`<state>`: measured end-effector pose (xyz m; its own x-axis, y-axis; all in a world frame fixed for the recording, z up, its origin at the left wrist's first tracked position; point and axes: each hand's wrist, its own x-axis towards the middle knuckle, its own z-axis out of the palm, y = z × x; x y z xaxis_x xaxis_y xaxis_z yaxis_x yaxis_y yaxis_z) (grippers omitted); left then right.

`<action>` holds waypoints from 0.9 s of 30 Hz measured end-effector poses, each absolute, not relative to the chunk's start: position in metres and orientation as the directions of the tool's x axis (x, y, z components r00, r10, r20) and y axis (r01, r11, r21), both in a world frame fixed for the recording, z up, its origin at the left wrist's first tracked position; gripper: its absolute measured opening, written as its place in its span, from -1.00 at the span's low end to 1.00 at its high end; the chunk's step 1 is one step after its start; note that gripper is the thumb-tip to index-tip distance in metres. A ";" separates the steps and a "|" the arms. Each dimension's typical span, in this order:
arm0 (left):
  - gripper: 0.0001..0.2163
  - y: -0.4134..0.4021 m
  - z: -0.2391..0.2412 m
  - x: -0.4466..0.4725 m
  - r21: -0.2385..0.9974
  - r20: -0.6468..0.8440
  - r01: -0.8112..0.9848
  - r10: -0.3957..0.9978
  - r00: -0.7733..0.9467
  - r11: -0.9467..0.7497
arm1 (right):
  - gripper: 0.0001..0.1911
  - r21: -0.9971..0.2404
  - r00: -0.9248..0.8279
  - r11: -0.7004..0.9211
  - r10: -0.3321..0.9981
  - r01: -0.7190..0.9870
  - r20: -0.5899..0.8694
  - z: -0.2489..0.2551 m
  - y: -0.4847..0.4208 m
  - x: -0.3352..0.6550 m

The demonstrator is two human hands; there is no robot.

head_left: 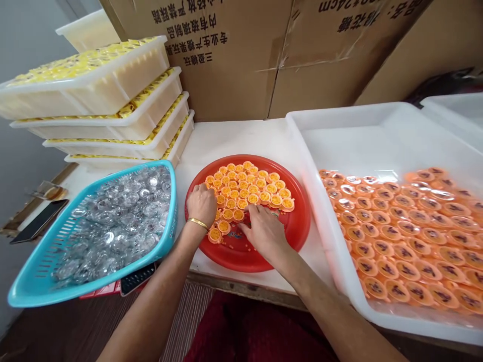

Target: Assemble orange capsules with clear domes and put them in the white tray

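Both hands are over the red plate [298,226], right on the cups [249,188]. Left hand [202,202] is curled at the cluster's left edge, can't tell if it's gripping any. Right hand [265,232] is loosely open, fingertips on the nearest row, holding nothing. Blue basket [33,274] is just left of the left hand, white tray [377,146] right of the right one.

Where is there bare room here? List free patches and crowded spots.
Free: tabletop behind the red tray, up to the boxes; far half of the white bin. Crowded: blue basket, bin's near half, tray's cups.
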<state>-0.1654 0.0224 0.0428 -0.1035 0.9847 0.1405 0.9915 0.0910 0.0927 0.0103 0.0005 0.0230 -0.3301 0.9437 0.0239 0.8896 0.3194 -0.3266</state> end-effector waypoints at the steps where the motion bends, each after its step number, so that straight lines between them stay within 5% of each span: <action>1: -0.79 0.022 0.046 -0.166 0.093 0.141 0.991 0.984 -0.105 0.093 | -0.67 -0.314 -0.321 0.316 0.946 0.895 0.039 0.022 0.001 0.008; 3: -0.80 0.018 0.051 -0.167 0.158 0.171 0.980 0.974 -0.147 0.120 | -0.64 -0.303 -0.306 0.311 0.950 0.901 0.066 0.019 0.001 0.004; 5: -0.83 0.008 0.055 -0.165 0.439 0.181 0.883 0.945 -0.271 0.169 | -0.69 -0.306 -0.309 0.320 0.947 0.897 0.084 0.018 0.001 0.001; 7: -0.82 -0.007 0.055 -0.159 0.823 0.055 0.538 0.915 -0.400 0.185 | -0.76 -0.316 -0.323 0.339 0.941 0.886 0.104 0.017 0.001 0.001; 9: -0.79 -0.024 0.050 -0.148 0.977 -0.147 0.085 0.907 -0.394 0.195 | -0.82 -0.322 -0.332 0.355 0.935 0.878 0.127 0.017 0.000 0.003; 11: -0.77 -0.040 0.043 -0.135 0.957 -0.280 -0.173 0.903 -0.325 0.234 | -0.83 -0.339 -0.343 0.373 0.928 0.864 0.147 0.018 -0.004 0.010; 13: -0.77 -0.053 0.037 -0.123 0.941 -0.321 -0.196 0.909 -0.266 0.276 | -0.84 -0.388 -0.352 0.381 0.925 0.839 0.147 0.018 -0.010 0.022; 17: -0.73 -0.068 0.035 -0.105 0.939 -0.066 0.329 0.991 -0.119 0.102 | -0.81 -0.532 -0.352 0.366 0.927 0.763 0.133 0.020 -0.025 0.048; 21: -0.57 -0.075 0.035 -0.093 0.498 0.103 0.840 0.977 0.188 -0.214 | -0.76 -0.642 -0.336 0.314 0.937 0.699 0.093 0.018 -0.032 0.061; 24: -0.54 -0.080 0.032 -0.084 0.227 0.065 0.931 0.958 0.280 -0.287 | -0.79 -0.698 -0.317 0.285 0.944 0.656 0.088 0.015 -0.033 0.064; 27: -0.53 -0.084 0.027 -0.078 0.108 0.069 0.951 0.956 0.284 -0.290 | -0.84 -0.732 -0.294 0.282 0.949 0.620 0.116 0.011 -0.032 0.066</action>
<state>-0.0777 -0.0842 0.0273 0.2835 0.9564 0.0695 0.9510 -0.2897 0.1080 0.0657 -0.0323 0.0115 -0.2937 0.9488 0.1163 0.6203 0.2818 -0.7320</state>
